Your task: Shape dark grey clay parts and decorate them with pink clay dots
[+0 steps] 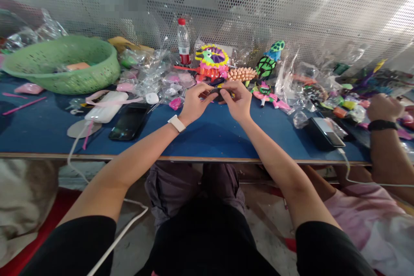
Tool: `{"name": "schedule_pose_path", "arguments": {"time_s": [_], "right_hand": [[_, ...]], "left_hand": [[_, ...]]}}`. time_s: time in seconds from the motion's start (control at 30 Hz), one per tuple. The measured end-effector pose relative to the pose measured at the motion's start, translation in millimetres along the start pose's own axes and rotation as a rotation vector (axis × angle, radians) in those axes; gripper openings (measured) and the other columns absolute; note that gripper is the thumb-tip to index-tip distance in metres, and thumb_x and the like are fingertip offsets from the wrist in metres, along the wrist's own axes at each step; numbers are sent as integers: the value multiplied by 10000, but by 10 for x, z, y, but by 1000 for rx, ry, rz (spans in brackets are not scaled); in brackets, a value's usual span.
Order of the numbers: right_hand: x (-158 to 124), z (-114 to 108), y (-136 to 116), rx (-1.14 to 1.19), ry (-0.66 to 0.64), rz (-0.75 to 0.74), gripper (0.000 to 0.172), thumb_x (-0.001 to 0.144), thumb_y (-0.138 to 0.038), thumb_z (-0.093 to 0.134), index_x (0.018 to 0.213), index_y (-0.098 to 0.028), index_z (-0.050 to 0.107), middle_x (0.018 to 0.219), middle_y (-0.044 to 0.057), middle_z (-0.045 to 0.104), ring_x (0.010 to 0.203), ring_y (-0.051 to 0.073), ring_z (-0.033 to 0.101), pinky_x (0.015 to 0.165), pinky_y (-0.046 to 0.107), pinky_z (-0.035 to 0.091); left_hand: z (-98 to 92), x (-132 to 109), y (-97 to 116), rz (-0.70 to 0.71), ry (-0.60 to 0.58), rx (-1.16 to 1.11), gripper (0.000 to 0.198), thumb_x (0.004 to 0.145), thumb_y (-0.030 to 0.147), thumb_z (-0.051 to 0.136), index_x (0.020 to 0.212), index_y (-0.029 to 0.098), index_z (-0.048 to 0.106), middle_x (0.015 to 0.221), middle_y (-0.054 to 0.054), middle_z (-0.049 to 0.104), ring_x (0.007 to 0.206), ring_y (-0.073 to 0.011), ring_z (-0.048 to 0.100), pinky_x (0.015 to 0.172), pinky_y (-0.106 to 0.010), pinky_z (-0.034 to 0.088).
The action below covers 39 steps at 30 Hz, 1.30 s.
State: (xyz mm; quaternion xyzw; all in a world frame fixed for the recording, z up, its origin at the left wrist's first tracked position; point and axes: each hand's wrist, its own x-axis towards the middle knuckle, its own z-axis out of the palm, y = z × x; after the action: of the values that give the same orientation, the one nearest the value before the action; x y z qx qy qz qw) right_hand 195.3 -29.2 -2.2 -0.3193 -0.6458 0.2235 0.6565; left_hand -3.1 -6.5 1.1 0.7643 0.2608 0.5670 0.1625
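Note:
My left hand [196, 102] and my right hand [238, 100] meet over the middle of the blue table. Between their fingertips they pinch a small dark flat piece [216, 91], possibly modelling clay; its exact kind is too small to tell. Just behind the hands lie clay-like figures: a red one with a yellow-edged purple crest [212, 57], a spiky peach-coloured one [241, 74] and a green-and-black turtle-like one [268, 65]. Right of my right hand is a pink and green figure [265, 94]. A bright pink lump [175, 103] sits left of my left hand.
A green basket [97, 67] stands at the left. Near it are a white power bank [106, 107] and a phone [129, 121]. A red-capped bottle [183, 43] stands behind. Clear plastic bags [145, 71] litter the back. At right are a dark device [325, 133] and a co-worker's hand [384, 108].

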Motion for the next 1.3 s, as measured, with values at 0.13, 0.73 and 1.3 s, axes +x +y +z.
{"name": "schedule_pose_path", "arguments": {"time_s": [0.13,0.73,1.3], "right_hand": [[21,-8,37,44,-28,75,639,934,-937,823,1072,-318,746,1056,33,733,992,224,785,772,368,786],[22,-75,-37,-169,-60,-28,429,1039,-716,832,1257,-350,879,1219,69,820,1106,267,786,724,359,735],[113,-80,158,21,-36,57,546,945,-828,887,1069,-297,868,1037,40,853,930,218,823,777,372,756]], "left_hand": [[-6,4,-5,-16,8,12,447,1095,687,820,1056,242,832,1047,-82,850,896,-210,795,759,-329,662],[-34,36,-22,-92,15,-120,662,1031,897,754,1021,237,805,913,-61,839,737,-172,773,629,-291,619],[-22,11,-15,-66,9,-90,676,1032,871,779,1245,233,844,1159,-132,885,976,-245,846,853,-388,710]]}}
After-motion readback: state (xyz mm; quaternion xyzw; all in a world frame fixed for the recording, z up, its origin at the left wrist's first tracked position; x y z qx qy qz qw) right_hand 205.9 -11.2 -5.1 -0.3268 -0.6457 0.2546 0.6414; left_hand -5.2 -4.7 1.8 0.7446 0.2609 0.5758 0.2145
